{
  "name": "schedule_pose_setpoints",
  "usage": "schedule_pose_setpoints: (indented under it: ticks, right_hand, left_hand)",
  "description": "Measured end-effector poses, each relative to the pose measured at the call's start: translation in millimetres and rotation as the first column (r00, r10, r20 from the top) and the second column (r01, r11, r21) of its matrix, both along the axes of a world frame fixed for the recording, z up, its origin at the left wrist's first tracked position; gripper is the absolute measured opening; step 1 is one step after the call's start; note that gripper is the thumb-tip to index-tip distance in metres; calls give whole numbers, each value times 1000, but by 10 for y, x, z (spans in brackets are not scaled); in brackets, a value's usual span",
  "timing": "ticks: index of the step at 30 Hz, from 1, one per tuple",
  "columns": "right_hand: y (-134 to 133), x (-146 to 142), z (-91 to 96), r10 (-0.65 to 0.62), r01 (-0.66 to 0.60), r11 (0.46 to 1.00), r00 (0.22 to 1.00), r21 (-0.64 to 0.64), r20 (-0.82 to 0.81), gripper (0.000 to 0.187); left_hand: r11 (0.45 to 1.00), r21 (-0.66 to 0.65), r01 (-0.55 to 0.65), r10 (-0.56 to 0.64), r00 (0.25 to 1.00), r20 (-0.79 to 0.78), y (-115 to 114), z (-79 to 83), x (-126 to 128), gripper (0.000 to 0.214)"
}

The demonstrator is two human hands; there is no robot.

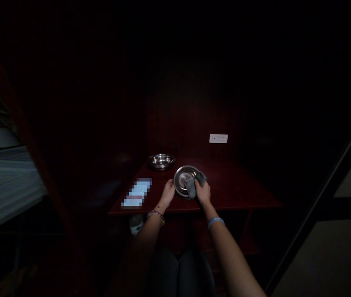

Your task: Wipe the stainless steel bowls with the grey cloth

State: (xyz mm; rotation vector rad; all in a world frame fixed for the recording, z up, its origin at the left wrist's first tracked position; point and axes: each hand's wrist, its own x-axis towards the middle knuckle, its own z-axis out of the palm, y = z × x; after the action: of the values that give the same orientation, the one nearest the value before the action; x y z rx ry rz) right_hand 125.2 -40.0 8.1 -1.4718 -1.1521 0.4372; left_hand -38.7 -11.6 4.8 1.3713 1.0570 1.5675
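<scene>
A round steel plate [182,177], shiny with a raised rim, sits tilted with its inner face turned up, its edge held by the left hand [168,193]. A crumpled grey cloth [191,186], bunched in the right hand [203,193], presses against the inner face and folds over the near rim.

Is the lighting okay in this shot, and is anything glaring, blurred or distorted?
In the head view, the frame is very dark, with light pooled on the dark red tabletop; the steel plate glares along its rim, the grey cloth stays dull, a pixelated patch hides something, and the wide lens bends the edges.
</scene>
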Motion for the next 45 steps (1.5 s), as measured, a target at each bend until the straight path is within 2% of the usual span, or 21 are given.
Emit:
schedule_pose_setpoints:
  ticks: [9,20,27,45]
  right_hand:
    - [27,5,-15,-8,8,1000,1000,-19,3,39]
    - [49,5,-16,-2,3,1000,1000,-26,12,38]
    - [50,3,-6,-9,10,998,1000,-56,10,38]
    - [57,8,-28,-11,11,1000,1000,-17,26,37]
  left_hand:
    - [1000,25,-5,5,1000,-16,24,-30,-1,20]
    - [1000,4,-4,4,999,-48,1,-3,-3,27]
    - [999,42,-7,9,999,-33,-1,-12,-5,25]
    - [998,60,0,0,1000,-3,40,-38,-3,21]
